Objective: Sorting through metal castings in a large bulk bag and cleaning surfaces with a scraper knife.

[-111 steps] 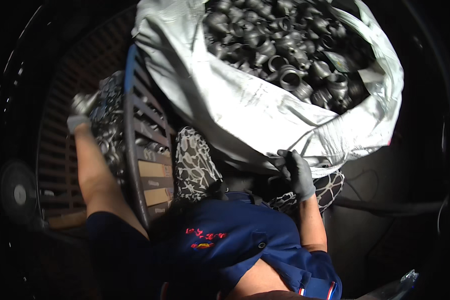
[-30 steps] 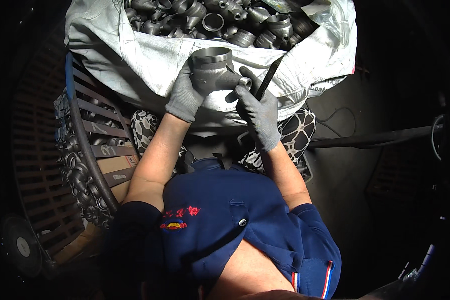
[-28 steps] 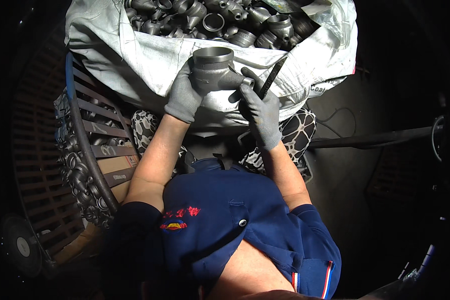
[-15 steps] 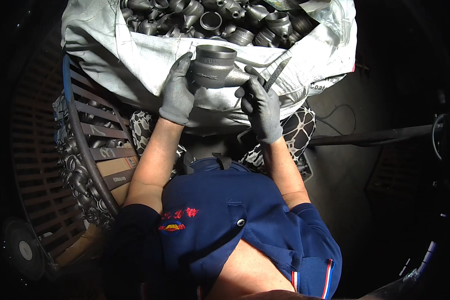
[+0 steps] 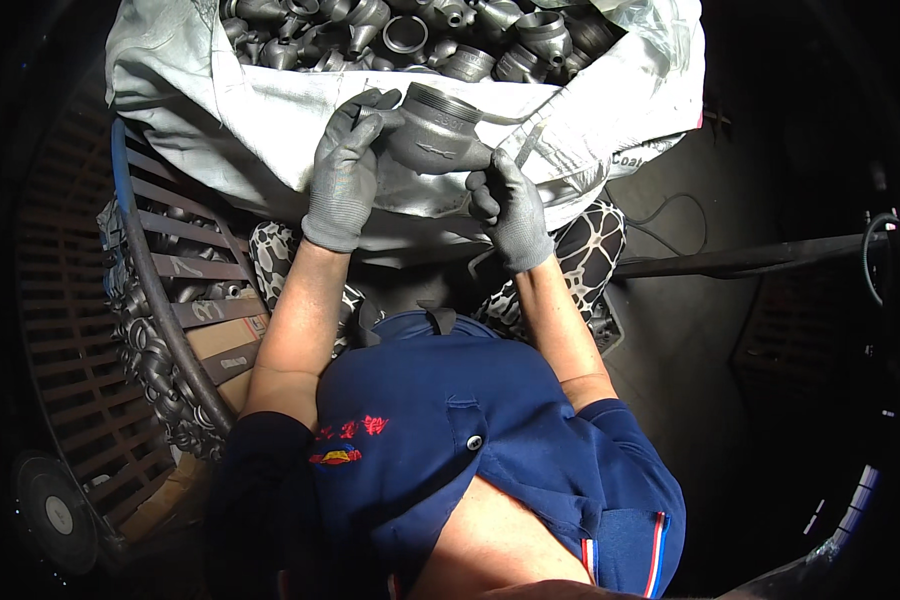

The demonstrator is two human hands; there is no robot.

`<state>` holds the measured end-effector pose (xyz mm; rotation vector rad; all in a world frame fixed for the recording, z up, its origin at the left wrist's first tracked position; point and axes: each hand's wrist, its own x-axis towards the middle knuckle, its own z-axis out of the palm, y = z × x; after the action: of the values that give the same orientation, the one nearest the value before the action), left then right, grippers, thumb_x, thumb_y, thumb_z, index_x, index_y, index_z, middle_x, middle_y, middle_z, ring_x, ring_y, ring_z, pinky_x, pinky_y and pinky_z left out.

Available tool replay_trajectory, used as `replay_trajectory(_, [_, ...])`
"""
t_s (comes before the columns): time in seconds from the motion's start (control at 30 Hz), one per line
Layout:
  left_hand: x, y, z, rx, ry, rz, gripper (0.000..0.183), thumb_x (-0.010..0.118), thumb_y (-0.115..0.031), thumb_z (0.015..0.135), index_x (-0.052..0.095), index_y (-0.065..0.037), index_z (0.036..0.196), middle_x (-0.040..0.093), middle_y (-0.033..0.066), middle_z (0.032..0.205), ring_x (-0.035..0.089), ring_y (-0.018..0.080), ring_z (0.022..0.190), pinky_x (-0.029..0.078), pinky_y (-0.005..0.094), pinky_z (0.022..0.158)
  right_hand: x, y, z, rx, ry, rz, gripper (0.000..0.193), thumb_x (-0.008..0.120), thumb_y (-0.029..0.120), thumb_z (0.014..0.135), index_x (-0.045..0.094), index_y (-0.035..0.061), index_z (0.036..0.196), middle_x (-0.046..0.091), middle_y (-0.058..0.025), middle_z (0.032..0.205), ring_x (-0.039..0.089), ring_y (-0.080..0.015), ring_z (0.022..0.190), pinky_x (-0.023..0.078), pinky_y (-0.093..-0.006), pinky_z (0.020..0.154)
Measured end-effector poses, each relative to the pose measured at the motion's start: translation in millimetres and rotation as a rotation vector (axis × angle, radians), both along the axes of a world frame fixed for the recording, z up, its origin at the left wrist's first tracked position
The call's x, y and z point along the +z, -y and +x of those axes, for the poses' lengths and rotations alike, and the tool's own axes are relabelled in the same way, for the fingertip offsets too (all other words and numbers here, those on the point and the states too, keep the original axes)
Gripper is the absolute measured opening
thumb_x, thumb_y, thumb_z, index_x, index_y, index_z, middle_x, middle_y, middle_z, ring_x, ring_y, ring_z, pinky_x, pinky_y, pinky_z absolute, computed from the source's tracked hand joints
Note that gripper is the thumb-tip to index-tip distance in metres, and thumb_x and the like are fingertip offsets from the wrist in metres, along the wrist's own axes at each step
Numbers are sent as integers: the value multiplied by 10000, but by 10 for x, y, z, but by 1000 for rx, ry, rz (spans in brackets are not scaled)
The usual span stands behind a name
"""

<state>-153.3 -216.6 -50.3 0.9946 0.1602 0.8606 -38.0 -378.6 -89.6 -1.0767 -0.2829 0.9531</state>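
Observation:
A dark grey metal pipe fitting (image 5: 435, 135) hangs tilted in front of the white sack, its wide threaded mouth facing up. My left hand (image 5: 348, 170), in a grey glove, grips it from the left; some of the fingertips are hidden. My right hand (image 5: 513, 210), gloved alike, is closed with the thumb up by the fitting's narrow right end. From that fist sticks a thin flat file (image 5: 531, 146), catching the light and hard to make out against the sack. Its handle end is hidden in the glove.
The large white woven sack (image 5: 260, 130) ahead holds many similar fittings (image 5: 405, 36). At left stands a slatted metal crate (image 5: 185, 265) with more fittings and cardboard inside. A dark bar (image 5: 740, 262) and a thin cable (image 5: 705, 215) lie to the right.
The fitting has tipped, its mouth leaning right. My left fingers have shifted round its left side. My right hand has turned, and the file now shows pale and smaller. The view has shifted slightly.

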Motion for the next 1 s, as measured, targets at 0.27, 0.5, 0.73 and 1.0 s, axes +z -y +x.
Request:
replay_trajectory(0.27, [-43, -55, -38, -126, 23, 34, 333, 517, -63, 899, 484, 60, 1206, 564, 172, 1213, 503, 222, 1164, 299, 348, 1079, -66, -11, 34, 11, 1, -8, 520, 436, 466, 947, 572, -4, 771, 371, 24, 482, 320, -79, 420, 252, -213, 409])
replay_trajectory(0.5, [42, -12, -54, -121, -20, 105, 419, 482, -15, 858, 432, 62, 1266, 512, 187, 1278, 478, 235, 1201, 295, 361, 1087, -113, -8, 13, 42, 37, -11, 487, 382, 483, 970, 533, 47, 816, 348, 19, 484, 290, -69, 402, 222, -210, 386])
replay_trajectory(0.73, [93, -2, -56, -136, -59, 195, 466, 490, 30, 843, 399, 68, 1299, 484, 172, 1305, 448, 244, 1241, 297, 346, 1081, -49, 38, -40, 138, 85, -25, 500, 304, 527, 975, 536, 84, 964, 317, 39, 492, 271, -66, 421, 222, -205, 415])
replay_trajectory(1.0, [166, -16, -84, -87, -88, 225, 424, 549, -2, 840, 470, 72, 1250, 579, 161, 1198, 525, 218, 1135, 356, 332, 1041, -133, 22, -27, 183, -118, -11, 452, 344, 478, 972, 546, 75, 942, 331, 38, 540, 274, -68, 458, 232, -200, 445])
